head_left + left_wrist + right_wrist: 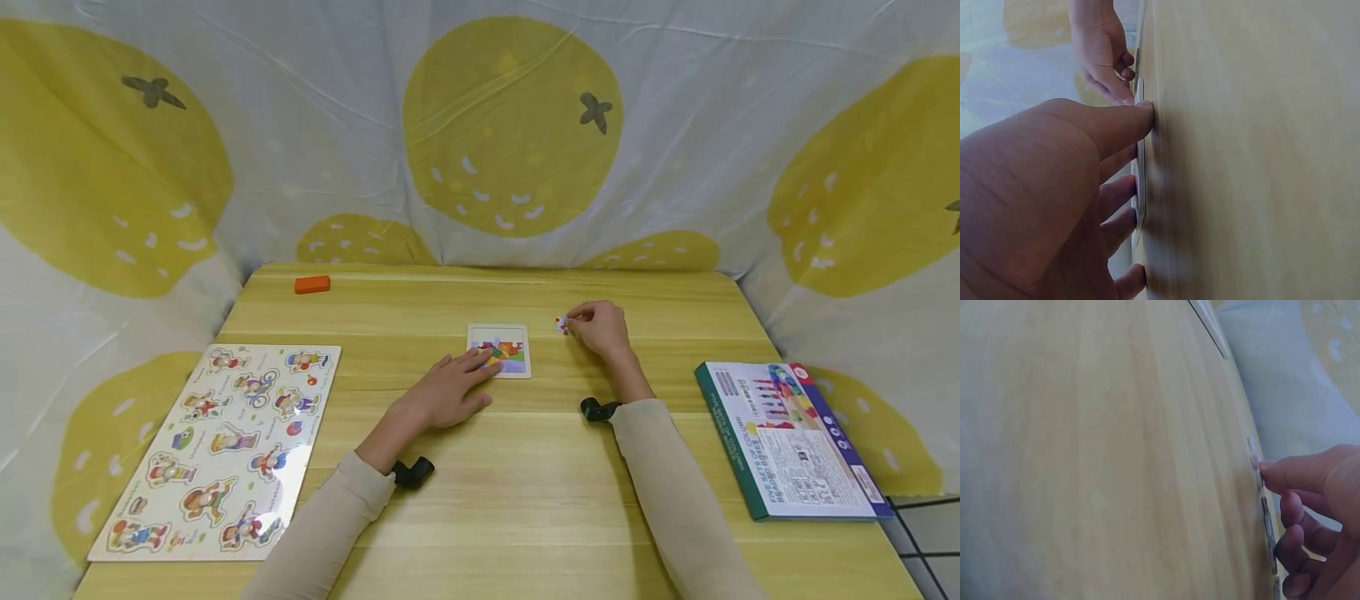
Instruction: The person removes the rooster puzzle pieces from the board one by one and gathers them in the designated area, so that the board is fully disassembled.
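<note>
A small puzzle board (498, 327) with a pale frame lies near the table's middle, part of its picture filled with colourful pieces. My left hand (450, 389) rests over its left side with fingers spread. In the left wrist view, the fingertips (1124, 187) are at the thin board's edge. To the right, my right hand (603, 332) pinches a small puzzle piece (562, 324) with a red and blue print, close to the tabletop. The right wrist view shows the thumb on this piece (1253, 454), and more flat pieces (1269, 536) lie under the curled fingers.
On the left lies a large white peg puzzle board (258, 450) with cartoon figures. An orange block (312, 285) is at the back left. A boxed toy set (795, 442) sits at the right edge. Fruit-printed cloth (510, 125) hangs behind the table.
</note>
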Demonstrator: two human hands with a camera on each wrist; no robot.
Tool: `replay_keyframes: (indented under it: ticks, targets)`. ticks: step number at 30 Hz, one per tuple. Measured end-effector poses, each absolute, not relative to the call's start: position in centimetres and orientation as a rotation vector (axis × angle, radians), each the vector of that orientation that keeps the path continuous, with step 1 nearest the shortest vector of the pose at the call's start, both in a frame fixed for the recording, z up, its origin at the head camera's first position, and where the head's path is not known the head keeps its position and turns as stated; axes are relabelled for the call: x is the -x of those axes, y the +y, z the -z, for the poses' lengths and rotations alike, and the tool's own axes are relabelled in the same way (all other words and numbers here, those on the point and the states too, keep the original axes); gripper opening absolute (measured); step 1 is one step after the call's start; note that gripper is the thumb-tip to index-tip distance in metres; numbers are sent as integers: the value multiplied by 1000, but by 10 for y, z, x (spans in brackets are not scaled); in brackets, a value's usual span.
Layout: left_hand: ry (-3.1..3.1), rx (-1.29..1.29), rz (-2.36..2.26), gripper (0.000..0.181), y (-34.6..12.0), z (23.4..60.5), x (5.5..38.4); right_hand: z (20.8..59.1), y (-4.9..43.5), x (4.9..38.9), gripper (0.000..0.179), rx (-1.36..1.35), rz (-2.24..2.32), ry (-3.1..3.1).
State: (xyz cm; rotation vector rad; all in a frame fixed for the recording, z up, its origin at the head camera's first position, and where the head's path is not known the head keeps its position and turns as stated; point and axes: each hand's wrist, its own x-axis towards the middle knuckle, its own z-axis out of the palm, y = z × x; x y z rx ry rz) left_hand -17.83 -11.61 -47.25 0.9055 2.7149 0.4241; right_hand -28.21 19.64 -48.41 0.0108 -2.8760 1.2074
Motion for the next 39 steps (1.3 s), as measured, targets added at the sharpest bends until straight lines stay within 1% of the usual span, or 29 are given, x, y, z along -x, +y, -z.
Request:
replay_keyframes:
  ticks: [11,25,30,39]
  targets:
    - [2724,-924,-446,61,-114,476,180,485,202,279,23,-14,-1233,-2834]
    - [2805,-986,-432,62,-115,477,179,479,192,261,19,-127,-1419,-2776]
    - [2802,-997,-470,65,-110,471,178,481,185,255,25,-180,-1484,-2761]
    - [2718,-927,-420,66,-102,470,180,483,169,247,32,-257,-1608,-2793]
